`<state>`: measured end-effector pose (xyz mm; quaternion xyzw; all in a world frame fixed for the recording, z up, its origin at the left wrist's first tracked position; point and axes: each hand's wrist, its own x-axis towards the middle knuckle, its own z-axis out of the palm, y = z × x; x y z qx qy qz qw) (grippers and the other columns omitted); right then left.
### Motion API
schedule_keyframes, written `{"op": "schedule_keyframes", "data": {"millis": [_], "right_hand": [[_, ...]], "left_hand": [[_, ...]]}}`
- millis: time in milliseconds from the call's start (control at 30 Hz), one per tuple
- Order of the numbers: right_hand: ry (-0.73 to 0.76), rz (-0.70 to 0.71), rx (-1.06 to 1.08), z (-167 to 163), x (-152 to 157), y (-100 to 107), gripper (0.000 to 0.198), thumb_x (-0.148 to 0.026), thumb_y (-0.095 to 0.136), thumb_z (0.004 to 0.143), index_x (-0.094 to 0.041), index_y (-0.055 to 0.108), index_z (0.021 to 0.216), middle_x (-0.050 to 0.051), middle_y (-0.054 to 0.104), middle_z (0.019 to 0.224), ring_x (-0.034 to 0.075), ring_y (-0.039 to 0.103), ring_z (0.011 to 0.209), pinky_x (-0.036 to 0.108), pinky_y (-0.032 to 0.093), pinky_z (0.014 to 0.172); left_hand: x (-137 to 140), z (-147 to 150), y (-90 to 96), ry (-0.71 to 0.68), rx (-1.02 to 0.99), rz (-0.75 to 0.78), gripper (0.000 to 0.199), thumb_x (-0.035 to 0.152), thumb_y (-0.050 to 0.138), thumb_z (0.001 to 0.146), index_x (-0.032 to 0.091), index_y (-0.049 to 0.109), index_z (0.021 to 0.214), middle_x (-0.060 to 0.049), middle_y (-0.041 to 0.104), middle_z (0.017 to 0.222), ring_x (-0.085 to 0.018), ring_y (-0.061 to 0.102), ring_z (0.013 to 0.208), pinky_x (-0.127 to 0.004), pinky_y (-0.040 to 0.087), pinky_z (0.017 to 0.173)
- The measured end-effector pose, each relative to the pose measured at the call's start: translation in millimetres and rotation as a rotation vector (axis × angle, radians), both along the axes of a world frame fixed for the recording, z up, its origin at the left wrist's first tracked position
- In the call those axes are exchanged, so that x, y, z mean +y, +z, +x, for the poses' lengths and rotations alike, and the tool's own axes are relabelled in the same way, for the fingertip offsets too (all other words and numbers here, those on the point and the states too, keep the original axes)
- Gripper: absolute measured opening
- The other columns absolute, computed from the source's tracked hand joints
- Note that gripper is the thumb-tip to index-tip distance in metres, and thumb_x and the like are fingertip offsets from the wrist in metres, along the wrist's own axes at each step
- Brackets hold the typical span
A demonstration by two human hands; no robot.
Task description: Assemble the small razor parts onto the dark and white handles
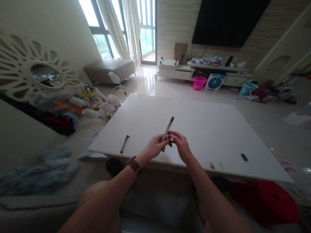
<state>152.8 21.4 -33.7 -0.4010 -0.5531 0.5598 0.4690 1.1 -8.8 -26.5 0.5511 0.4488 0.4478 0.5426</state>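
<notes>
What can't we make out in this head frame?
- Whitish stick, head view: lower end hidden by the left hand.
- Dark piece between the hands, head view: partly covered by fingers; whether the right hand grips it is unclear.
- Yellowish piece on the table, head view: too small to identify.
- Wall-mounted television, head view: top cut off by the picture's upper edge.

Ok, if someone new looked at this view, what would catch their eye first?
Probably the left hand, holding a pale, dark-tipped rod over the near side of the white table, with the right hand beside it. After that, the large black screen at upper right and the white, petal-framed mirror at far left.
</notes>
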Motion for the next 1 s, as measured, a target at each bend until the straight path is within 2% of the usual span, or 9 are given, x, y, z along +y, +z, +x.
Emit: {"op": "schedule_keyframes", "data": {"millis": [100,200,267,400,500,567,700,867,1000], "right_hand": [[0.086,-0.045,0.036,-1.2,-4.2,2.7,0.035,-0.045,0.066,0.081,-0.017,0.075,0.099,0.005,0.074,0.082,0.019,0.067,0.071,0.030,0.053,0.063],[0.110,-0.127,0.093,-2.7,-5.6,0.9,0.038,-0.050,0.069,0.080,-0.016,0.074,0.097,0.003,0.070,0.069,0.015,0.057,0.049,0.028,0.045,0.047],[0.017,-0.144,0.155,-2.2,-2.5,-0.4,0.035,-0.049,0.072,0.078,-0.017,0.074,0.093,0.003,0.071,0.075,0.015,0.062,0.057,0.027,0.047,0.051],[-0.287,-0.083,0.367,6.4,8.8,3.6,0.030,-0.045,0.078,0.073,-0.020,0.071,0.087,0.004,0.072,0.092,0.017,0.067,0.091,0.025,0.052,0.072],[-0.403,-0.057,0.424,16.8,14.5,9.2,0.034,-0.047,0.079,0.071,-0.021,0.065,0.088,0.000,0.066,0.085,0.015,0.068,0.082,0.025,0.054,0.071],[-0.429,-0.027,0.350,22.9,15.5,11.1,0.037,-0.049,0.079,0.072,-0.021,0.061,0.089,-0.004,0.059,0.080,0.013,0.068,0.070,0.023,0.053,0.060],[-0.366,0.098,0.015,28.6,12.6,9.3,0.036,-0.053,0.071,0.080,-0.021,0.063,0.095,-0.005,0.052,0.077,0.008,0.056,0.048,0.019,0.037,0.039],[-0.192,0.134,-0.270,25.7,4.9,5.8,0.043,-0.057,0.049,0.094,-0.019,0.067,0.102,-0.004,0.048,0.066,0.008,0.044,0.044,0.022,0.032,0.041],[-0.115,0.270,-0.427,22.0,-1.6,6.6,0.030,-0.048,0.046,0.098,-0.023,0.059,0.108,-0.005,0.051,0.065,0.011,0.045,0.052,0.023,0.032,0.049]], "left_hand": [[-1.7,4.6,-2.4,-0.038,0.009,-0.024,0.038,0.050,0.066,0.083,0.013,0.062,0.087,0.002,0.055,0.062,-0.009,0.048,0.051,-0.023,0.038,0.049],[-1.9,8.1,-6.0,-0.063,0.009,-0.056,0.036,0.049,0.068,0.081,0.013,0.062,0.082,0.000,0.058,0.063,-0.010,0.052,0.054,-0.023,0.040,0.051],[-1.8,9.2,-8.6,-0.095,-0.006,-0.084,0.036,0.049,0.069,0.079,0.013,0.063,0.083,-0.001,0.062,0.068,-0.011,0.056,0.058,-0.024,0.044,0.054],[-2.7,9.8,-12.7,-0.102,-0.044,-0.178,0.036,0.047,0.075,0.076,0.013,0.065,0.083,-0.003,0.066,0.072,-0.013,0.063,0.065,-0.026,0.051,0.062],[-2.6,9.7,-13.7,-0.038,-0.115,-0.230,0.036,0.045,0.079,0.074,0.013,0.065,0.081,-0.005,0.068,0.075,-0.017,0.068,0.073,-0.029,0.054,0.068],[-1.1,8.8,-13.7,0.010,-0.196,-0.257,0.036,0.043,0.081,0.073,0.012,0.065,0.082,-0.007,0.070,0.079,-0.018,0.070,0.078,-0.030,0.055,0.073],[4.1,3.4,-13.7,0.134,-0.351,-0.285,0.031,0.032,0.083,0.073,0.011,0.067,0.087,-0.010,0.073,0.087,-0.019,0.072,0.084,-0.031,0.056,0.084],[10.5,-6.3,-12.7,0.270,-0.447,-0.290,0.023,0.019,0.083,0.072,0.010,0.068,0.087,-0.009,0.074,0.085,-0.019,0.073,0.083,-0.033,0.056,0.088],[13.6,-11.1,-10.0,0.392,-0.449,-0.261,0.021,0.018,0.083,0.071,0.009,0.070,0.085,-0.010,0.074,0.084,-0.019,0.073,0.081,-0.035,0.056,0.088]]}}
